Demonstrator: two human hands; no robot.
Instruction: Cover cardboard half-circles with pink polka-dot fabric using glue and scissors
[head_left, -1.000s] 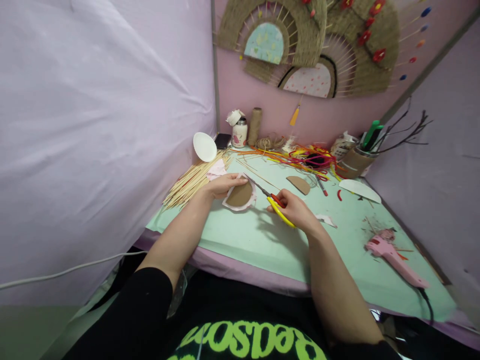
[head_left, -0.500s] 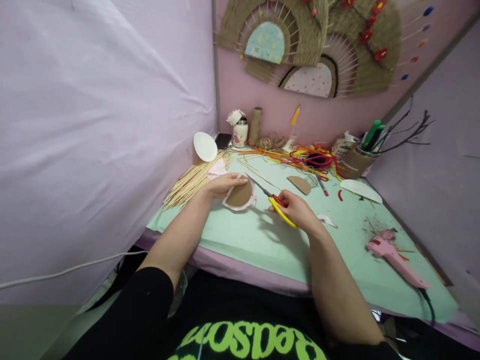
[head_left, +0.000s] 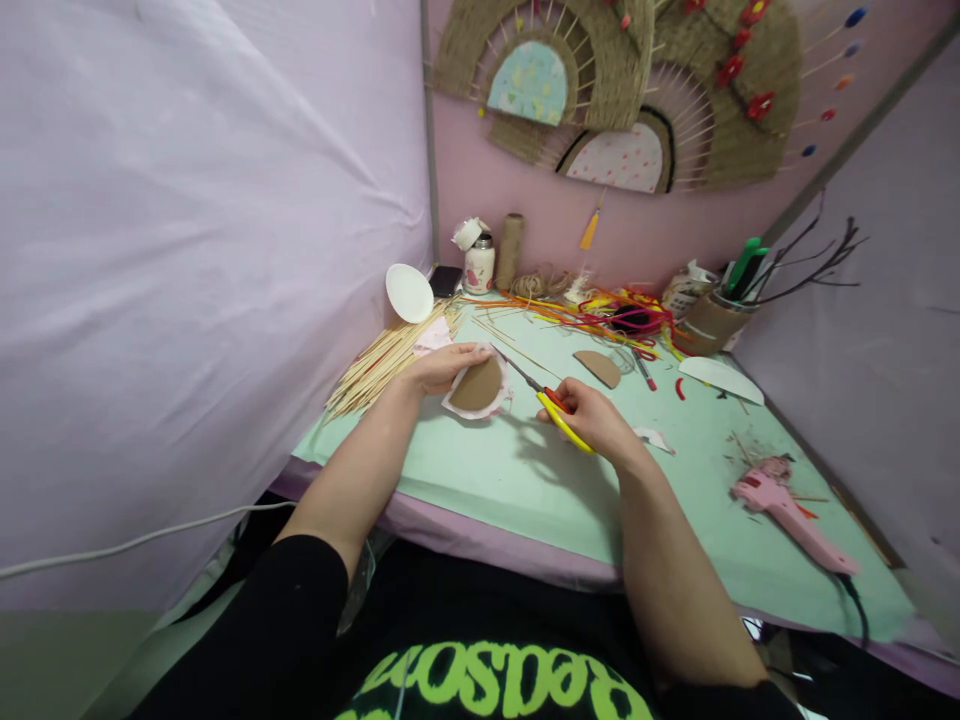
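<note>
My left hand (head_left: 448, 368) pinches the upper left edge of a half-round cardboard piece (head_left: 478, 385). White fabric or paper with pinkish marks borders the cardboard, its curved edge snipped and uneven. My right hand (head_left: 589, 412) is closed round the red and yellow handles of a pair of scissors (head_left: 546, 396). The blades point up and left, their tips at the top edge of the piece close to my left fingers. Whether the tips grip the border I cannot tell. Another bare cardboard half-round (head_left: 598, 369) lies beyond the scissors.
Thin wooden sticks (head_left: 379, 365) lie at the left under a white oval dish (head_left: 409, 293). Coloured cords (head_left: 600, 310), a jar (head_left: 480, 265) and a twine roll (head_left: 510, 252) line the back. A pink glue gun (head_left: 795, 525) lies at the right, below a pen holder (head_left: 709, 325).
The cardboard piece and my left hand have shifted very slightly up and left, along with a small tilt of the whole view. Both hands keep their hold.
</note>
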